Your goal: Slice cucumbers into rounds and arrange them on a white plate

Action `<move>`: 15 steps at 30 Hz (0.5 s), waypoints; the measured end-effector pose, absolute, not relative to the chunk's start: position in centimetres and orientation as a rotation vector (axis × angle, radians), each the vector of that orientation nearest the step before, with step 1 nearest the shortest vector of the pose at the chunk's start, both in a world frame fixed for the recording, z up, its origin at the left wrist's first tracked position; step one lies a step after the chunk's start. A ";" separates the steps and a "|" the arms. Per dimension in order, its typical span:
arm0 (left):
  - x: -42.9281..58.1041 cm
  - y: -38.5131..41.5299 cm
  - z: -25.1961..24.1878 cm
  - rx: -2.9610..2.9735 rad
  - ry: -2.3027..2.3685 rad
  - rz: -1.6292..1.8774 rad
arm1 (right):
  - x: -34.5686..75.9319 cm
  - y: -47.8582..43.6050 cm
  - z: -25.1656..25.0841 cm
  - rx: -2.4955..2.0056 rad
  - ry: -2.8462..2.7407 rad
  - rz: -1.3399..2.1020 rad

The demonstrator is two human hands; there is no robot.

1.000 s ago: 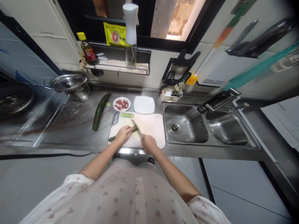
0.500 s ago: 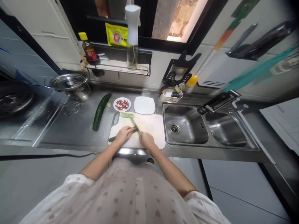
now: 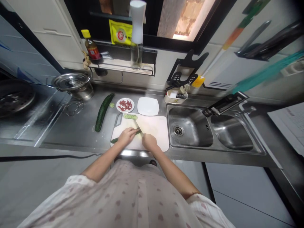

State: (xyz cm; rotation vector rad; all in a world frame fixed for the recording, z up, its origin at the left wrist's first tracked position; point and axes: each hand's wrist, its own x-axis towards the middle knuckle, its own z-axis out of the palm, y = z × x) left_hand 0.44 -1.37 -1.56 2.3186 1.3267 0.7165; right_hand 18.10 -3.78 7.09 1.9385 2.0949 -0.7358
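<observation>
My left hand (image 3: pixel 127 136) is closed over a cucumber (image 3: pixel 114 140) that lies across the white cutting board (image 3: pixel 156 126); the hand covers its middle. My right hand (image 3: pixel 149 141) grips a knife (image 3: pixel 139 125), its blade pointing away from me and resting at the cucumber's right end, close to my left fingertips. A row of overlapping cucumber slices (image 3: pixel 130 117) lies along the board's far edge, near the knife tip. The handle and part of the blade are hidden by my right hand.
Behind the board stand a plate of chopped red pieces (image 3: pixel 125 105) and a white square plate (image 3: pixel 148 106). A whole cucumber (image 3: pixel 104 112) lies left, beside a small cucumber end (image 3: pixel 111 105). The double sink (image 3: pixel 190 126) is right; a lidded steel pot (image 3: pixel 72 83) stands far left.
The camera view has shifted slightly, so the counter sits a little further right. Both hands, the knife and the cucumber hold nearly the same places on the board.
</observation>
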 end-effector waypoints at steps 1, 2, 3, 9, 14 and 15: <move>0.4 -1.4 -1.5 2.320 1.325 0.713 | 17.9 -3.5 7.0 1.943 2.097 -0.741; 0.4 -1.4 -1.5 2.322 1.325 0.709 | 17.8 -3.4 7.0 1.944 2.099 -0.746; 0.4 -1.4 -1.5 2.324 1.325 0.705 | 17.7 -3.3 7.0 1.944 2.099 -0.751; 0.5 -1.4 -1.5 2.321 1.327 0.711 | 18.5 -4.4 7.3 1.933 2.049 -0.755; 0.5 -1.4 -1.6 2.303 1.320 0.735 | 18.7 -4.8 7.4 1.913 2.020 -0.753; 0.5 -1.4 -1.6 2.299 1.321 0.738 | 18.6 -4.5 7.5 1.916 2.027 -0.754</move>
